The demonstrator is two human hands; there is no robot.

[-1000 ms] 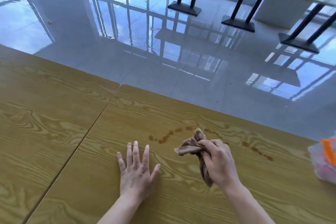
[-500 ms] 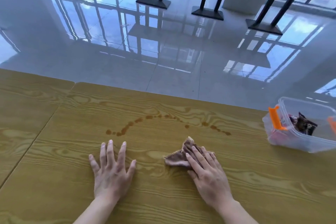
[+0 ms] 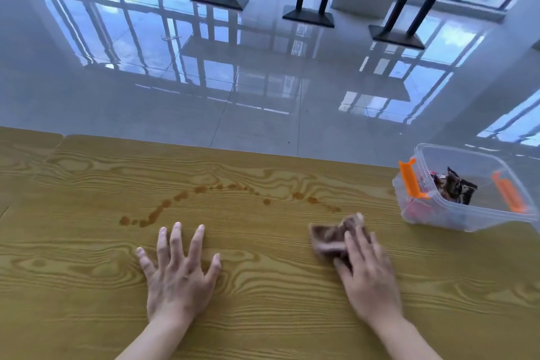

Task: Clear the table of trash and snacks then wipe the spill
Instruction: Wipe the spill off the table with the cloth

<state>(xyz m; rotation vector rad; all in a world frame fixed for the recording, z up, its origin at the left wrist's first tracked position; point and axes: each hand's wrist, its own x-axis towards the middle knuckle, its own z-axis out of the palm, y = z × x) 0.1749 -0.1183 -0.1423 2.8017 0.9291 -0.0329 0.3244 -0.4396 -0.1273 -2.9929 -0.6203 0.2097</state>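
Observation:
A trail of brown spill drops point(image 3: 216, 199) arcs across the wooden table point(image 3: 87, 286), from lower left to near the right. My right hand point(image 3: 368, 275) presses a crumpled brown cloth point(image 3: 330, 235) flat on the table, just below the right end of the trail. The cloth looks blurred. My left hand point(image 3: 178, 275) lies flat on the wood with its fingers spread, holding nothing, just below the left part of the trail.
A clear plastic box point(image 3: 444, 219) with orange latches stands at the table's right, with dark snack wrappers inside. The table's far edge runs above the spill; beyond it lie glossy floor tiles and black table bases point(image 3: 308, 16).
My right hand lowered the cloth onto the table, then slid it right toward the end of the trail. The view swung right, bringing the box into sight. My left hand stayed flat.

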